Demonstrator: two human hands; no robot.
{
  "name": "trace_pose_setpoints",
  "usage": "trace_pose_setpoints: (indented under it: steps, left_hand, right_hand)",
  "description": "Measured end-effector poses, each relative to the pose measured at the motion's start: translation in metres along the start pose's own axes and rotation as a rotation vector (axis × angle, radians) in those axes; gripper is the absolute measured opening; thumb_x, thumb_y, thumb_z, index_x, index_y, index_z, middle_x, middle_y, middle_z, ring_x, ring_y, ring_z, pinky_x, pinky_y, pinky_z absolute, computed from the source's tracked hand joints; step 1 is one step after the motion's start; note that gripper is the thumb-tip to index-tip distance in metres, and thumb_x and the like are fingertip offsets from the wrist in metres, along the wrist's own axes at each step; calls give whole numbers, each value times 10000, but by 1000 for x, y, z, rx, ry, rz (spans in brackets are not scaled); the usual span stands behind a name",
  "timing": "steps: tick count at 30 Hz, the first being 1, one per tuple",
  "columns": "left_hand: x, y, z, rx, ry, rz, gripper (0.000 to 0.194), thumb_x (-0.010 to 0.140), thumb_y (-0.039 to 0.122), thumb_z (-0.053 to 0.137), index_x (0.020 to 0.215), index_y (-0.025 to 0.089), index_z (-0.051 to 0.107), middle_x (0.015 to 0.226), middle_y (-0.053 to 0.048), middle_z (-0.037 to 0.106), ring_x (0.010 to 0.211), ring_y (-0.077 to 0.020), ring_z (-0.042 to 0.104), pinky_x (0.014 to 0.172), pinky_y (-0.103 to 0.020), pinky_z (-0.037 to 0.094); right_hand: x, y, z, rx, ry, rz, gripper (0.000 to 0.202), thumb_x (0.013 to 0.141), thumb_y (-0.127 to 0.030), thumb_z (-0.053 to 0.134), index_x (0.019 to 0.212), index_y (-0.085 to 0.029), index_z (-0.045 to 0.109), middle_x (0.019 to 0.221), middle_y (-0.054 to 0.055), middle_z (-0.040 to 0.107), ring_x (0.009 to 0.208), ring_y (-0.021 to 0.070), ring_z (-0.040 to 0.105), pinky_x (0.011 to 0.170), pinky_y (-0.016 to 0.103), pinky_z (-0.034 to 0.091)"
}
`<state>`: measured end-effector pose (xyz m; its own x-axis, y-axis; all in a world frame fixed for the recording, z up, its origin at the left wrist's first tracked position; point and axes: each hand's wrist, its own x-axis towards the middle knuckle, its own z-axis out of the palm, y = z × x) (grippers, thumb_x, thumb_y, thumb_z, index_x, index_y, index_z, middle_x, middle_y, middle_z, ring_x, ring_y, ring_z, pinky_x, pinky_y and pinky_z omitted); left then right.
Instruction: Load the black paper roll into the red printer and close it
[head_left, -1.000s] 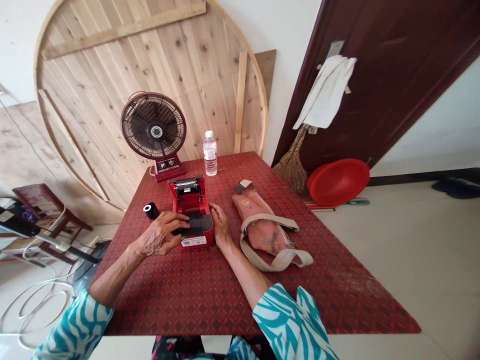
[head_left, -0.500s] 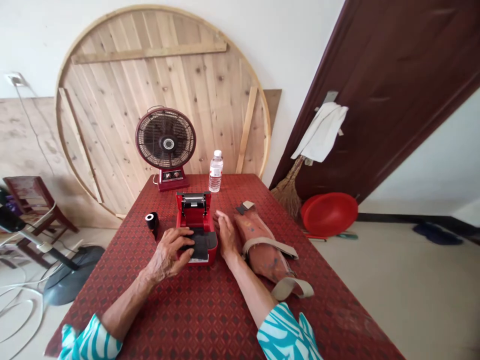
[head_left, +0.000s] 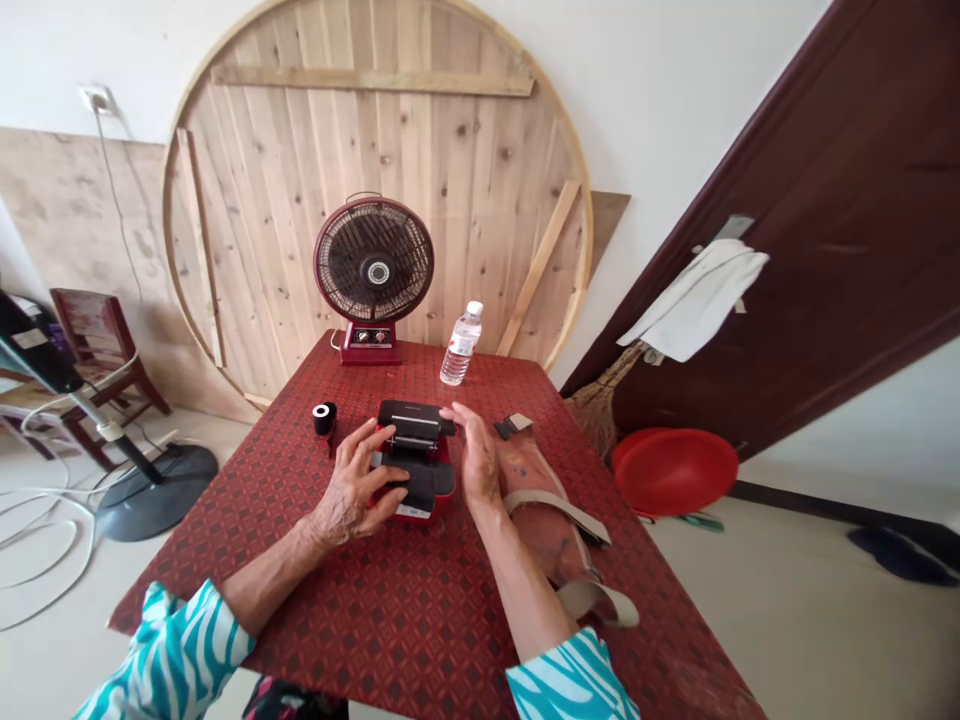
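Closing the red printer [head_left: 415, 470]: its lid, upright a moment ago, now tips forward.
Left hand [head_left: 358, 490] presses the front at 9 o'clock, grip flat; right hand [head_left: 478, 460] open at 3 o'clock on the surface [head_left: 420, 610].

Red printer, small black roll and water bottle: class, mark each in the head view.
red printer [head_left: 415, 462]: head view, on its black front panel
small black roll [head_left: 324, 418]: head view, on its side
water bottle [head_left: 460, 347]: head view, on its label

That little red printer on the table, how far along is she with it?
The red printer sits on the table with its black lid tipped partly down. The left hand steadies its front and the right hand is at the lid. The black roll lies beside it, seemingly not loaded.
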<state>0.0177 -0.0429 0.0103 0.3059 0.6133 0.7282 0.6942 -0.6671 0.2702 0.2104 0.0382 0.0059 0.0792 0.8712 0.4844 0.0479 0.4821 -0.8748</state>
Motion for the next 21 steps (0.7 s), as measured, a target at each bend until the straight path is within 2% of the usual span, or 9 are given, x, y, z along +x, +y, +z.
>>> trace_pose_setpoints:
  steps: [2,6,10,12,16,21]
  left_hand:
    - [0,0,1,-29,4,-2,164,821,242,592,956,214,681,1453,-96,374,1374,-343,241,1074,-561,290]
    - [-1,-2,3,-111,2,-11,172,845,269,572,982,192,641,1409,-127,418,1351,-314,307,1073,-518,307]
    - [-4,-12,2,-155,-2,-103,436,877,408,526,1248,181,491,1388,-156,446,1309,-285,388,1060,-482,329]
    - [-5,-17,1,-125,-19,-158,481,900,442,472,1306,185,447,1386,-153,457,1301,-280,400,1058,-475,325]
    - [-7,-25,0,-55,-72,-178,383,934,400,402,1230,196,532,1326,-122,537,1278,-262,435,1051,-456,320]
    - [-8,-28,4,-47,-54,-148,364,940,385,387,1182,191,577,1280,-113,583,1243,-246,480,1028,-436,347]
  right_hand:
    - [-15,-4,-5,-54,-44,-31,410,952,-439,325,1092,-218,640,1102,50,697,1138,190,580,1053,401,378]
    - [-32,-3,-8,-104,-95,-76,421,960,-434,303,1148,-227,618,1141,55,680,1164,197,566,1060,417,383]
    - [-37,4,-9,-135,-136,-138,436,968,-429,273,1154,-230,613,1228,61,636,1251,198,503,1093,433,353]
    - [-38,6,-10,-151,-145,-158,449,971,-426,252,1153,-233,615,1271,63,608,1268,199,489,1101,439,343]
    - [-41,9,-12,-187,-149,-174,457,978,-401,226,1179,-236,603,1277,65,601,1272,197,486,1102,447,341]
    - [-44,13,-14,-237,-171,-197,445,980,-377,227,1201,-245,590,1296,62,588,1282,201,476,1100,458,342]
